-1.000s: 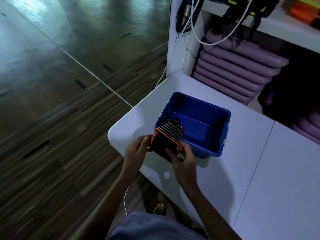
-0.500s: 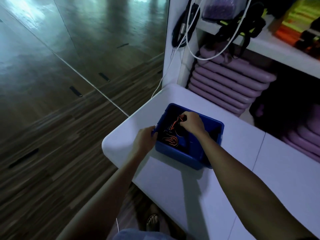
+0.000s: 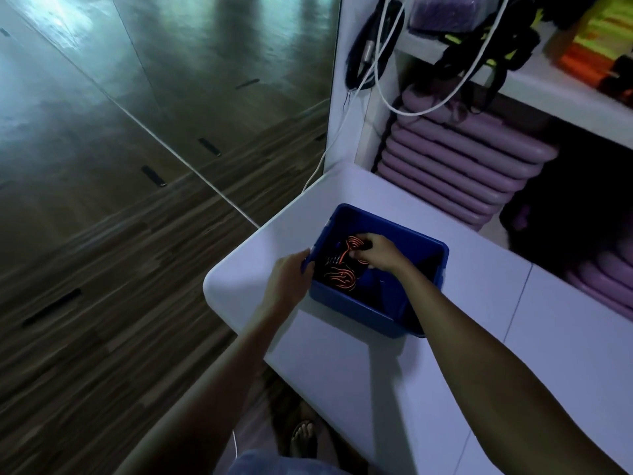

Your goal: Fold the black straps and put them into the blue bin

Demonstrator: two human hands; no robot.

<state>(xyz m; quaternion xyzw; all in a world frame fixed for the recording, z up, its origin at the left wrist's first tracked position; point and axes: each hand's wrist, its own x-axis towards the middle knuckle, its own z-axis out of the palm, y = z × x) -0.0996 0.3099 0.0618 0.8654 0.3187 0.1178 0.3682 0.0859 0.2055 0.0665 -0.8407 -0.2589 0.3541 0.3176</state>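
A blue bin [image 3: 359, 308] stands near the left corner of the white table [image 3: 342, 371]. Folded black straps with orange edges [image 3: 339, 275] lie inside it, against its left side. My right hand [image 3: 376, 253] reaches down into the bin and its fingers are closed on the upper part of the straps. My left hand [image 3: 291, 274] grips the bin's left rim from outside, thumb over the edge. The bin's floor under my right hand is hidden.
White shelving behind the table holds a stack of purple mats [image 3: 455, 166]. White cords [image 3: 387, 84] and black straps [image 3: 479, 42] hang from the upper shelf. Wood floor [image 3: 120, 286] lies to the left, beyond the table's rounded edge. My sandalled foot [image 3: 303, 438] shows below.
A second ago both hands held the folded straps at the bin's near rim. The straps have gone down into the bin with my right hand, and my left hand has moved to the bin's rim.
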